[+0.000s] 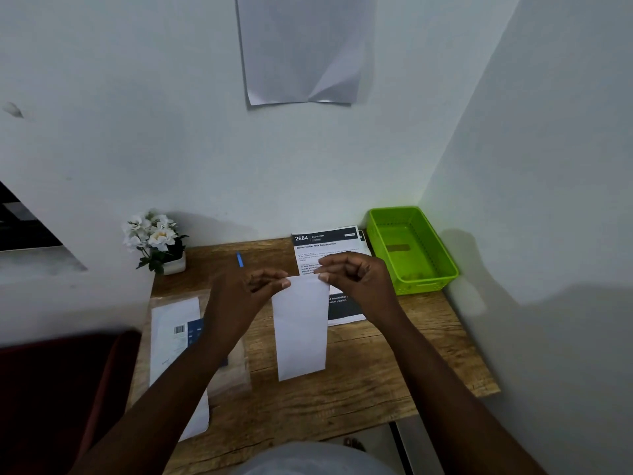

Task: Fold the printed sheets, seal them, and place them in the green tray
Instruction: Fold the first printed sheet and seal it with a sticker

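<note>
Your left hand (250,286) and right hand (356,275) each pinch a top corner of the folded sheet (300,327), which lies on the desk (376,371) left of the green tray (414,286). Printed sheets (329,248) lie just left of the tray, partly under your right hand.

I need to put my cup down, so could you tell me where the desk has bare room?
Bare wood lies along the near edge, below the white envelope, and at the right, below the green tray. The left, around the plastic packet, is crowded.
</note>
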